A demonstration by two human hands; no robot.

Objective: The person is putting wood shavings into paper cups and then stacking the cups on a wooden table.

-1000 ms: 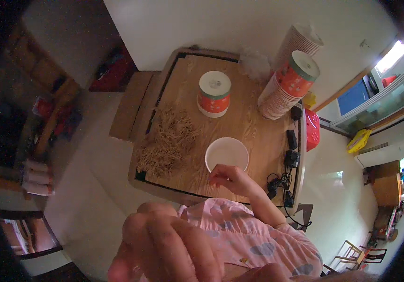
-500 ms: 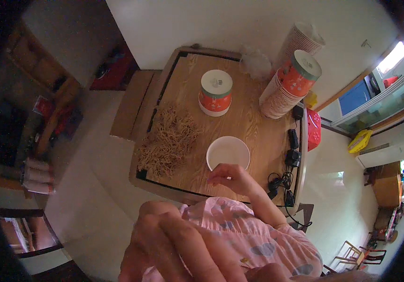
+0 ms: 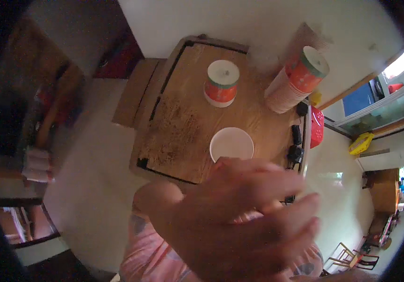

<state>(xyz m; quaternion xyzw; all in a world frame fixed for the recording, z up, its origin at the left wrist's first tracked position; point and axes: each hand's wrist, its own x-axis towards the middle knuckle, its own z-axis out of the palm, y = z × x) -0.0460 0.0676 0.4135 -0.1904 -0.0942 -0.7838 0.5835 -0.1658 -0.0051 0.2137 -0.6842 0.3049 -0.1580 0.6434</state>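
White round paper tub [image 3: 232,142]: likely light, crushable; grip rim. Left hand [image 3: 239,211] blurred before it; both hands' fingers unreadable.

PLACE: a home, we'd say | right before us, a wood-topped table [image 3: 253,105] near a plain pale wall [image 3: 239,19] | away to our right, wooden chairs [image 3: 351,259], a wooden cabinet [image 3: 382,188] and a bright window [image 3: 401,65] | and below, we're seeing a smooth, pale floor [image 3: 94,136] catching the light
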